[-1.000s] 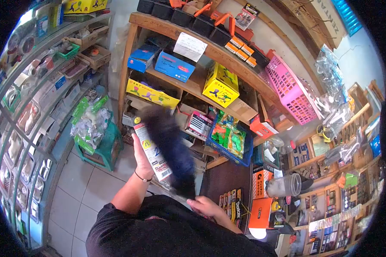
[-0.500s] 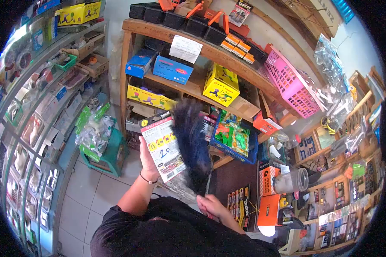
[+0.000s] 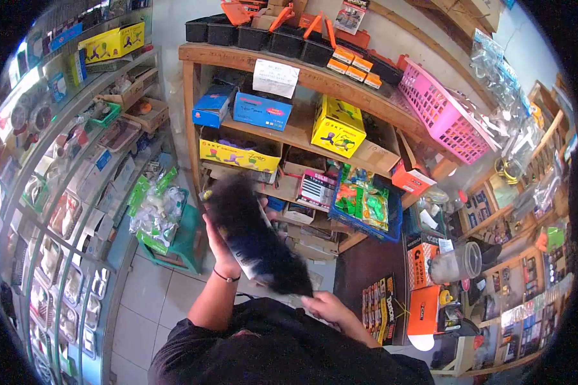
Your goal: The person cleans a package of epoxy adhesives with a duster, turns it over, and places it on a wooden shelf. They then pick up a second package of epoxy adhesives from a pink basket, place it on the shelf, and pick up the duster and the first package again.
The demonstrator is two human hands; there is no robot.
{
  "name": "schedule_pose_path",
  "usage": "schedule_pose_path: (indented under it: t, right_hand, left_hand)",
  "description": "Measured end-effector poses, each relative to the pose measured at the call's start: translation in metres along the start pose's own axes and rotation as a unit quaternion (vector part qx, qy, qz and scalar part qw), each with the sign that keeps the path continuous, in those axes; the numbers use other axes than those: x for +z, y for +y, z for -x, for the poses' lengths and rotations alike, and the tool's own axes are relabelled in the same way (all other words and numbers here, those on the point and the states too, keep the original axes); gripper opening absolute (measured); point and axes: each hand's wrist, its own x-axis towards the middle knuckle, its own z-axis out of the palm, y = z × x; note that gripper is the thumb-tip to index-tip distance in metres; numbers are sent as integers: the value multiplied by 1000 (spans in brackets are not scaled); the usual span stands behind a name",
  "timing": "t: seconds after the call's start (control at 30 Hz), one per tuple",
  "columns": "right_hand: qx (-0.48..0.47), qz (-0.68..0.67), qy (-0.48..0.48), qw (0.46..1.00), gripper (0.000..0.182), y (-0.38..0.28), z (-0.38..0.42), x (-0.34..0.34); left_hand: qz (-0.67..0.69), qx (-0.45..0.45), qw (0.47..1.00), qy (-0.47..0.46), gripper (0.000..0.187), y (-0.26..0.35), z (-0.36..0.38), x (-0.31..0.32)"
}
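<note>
My left hand holds a white-and-red carded adhesive pack from its left side, with fingertips showing at the far edge. Most of the card is hidden behind a black feather duster, which lies across its face and is blurred by motion. My right hand is closed around the lower end of the duster, close to my body. A dark band circles my left wrist.
Ahead stands a wooden shelf with blue boxes, a yellow box and a pink basket. A green stool bearing plastic bags is at left, beside a metal rack. Orange boxes stand at right.
The duster has swung left and down over the card, covering the printed front that showed before. The view has shifted slightly; both hands keep their hold.
</note>
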Motion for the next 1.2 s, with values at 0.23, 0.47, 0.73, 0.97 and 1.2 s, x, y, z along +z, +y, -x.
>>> schedule_pose_path:
  t: [0.23,0.47,0.73,0.97,1.2]
  right_hand:
    - [-58,86,-32,994,42,14,-12,5]
    - [-99,129,-42,986,38,10,-13,-6]
    - [-118,107,-51,986,42,22,-16,0]
    - [-34,13,-65,997,41,22,-15,-2]
    - [30,-70,-86,993,42,5,-13,-4]
  left_hand:
    - [-51,3,998,47,77,0,0,-9]
    - [-126,-52,979,149,89,0,-1,-34]
    - [-129,-6,980,152,82,-4,-3,-17]
    - [-48,-4,998,40,80,-1,-1,-27]
    - [-21,42,995,86,77,1,-3,-21]
